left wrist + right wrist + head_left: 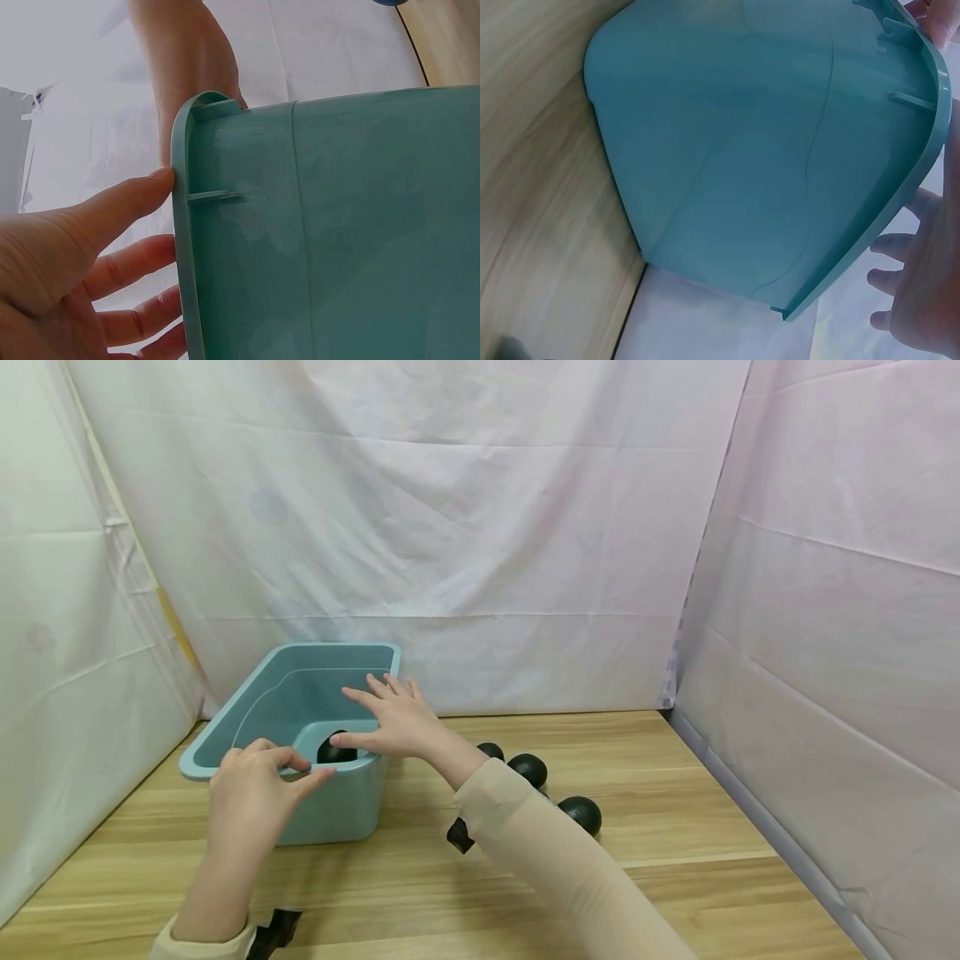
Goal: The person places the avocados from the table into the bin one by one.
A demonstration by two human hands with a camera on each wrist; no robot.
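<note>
A wood-grain table lies under the blue-green tub, with pale sheets hanging behind it and to both sides. One dark ball sits inside the tub; other dark balls lie to its right. The left hand pinches the tub's near rim. The right hand, fingers spread, reaches over the tub's right rim, its thumb before the ball inside; whether they touch, I cannot tell.
</note>
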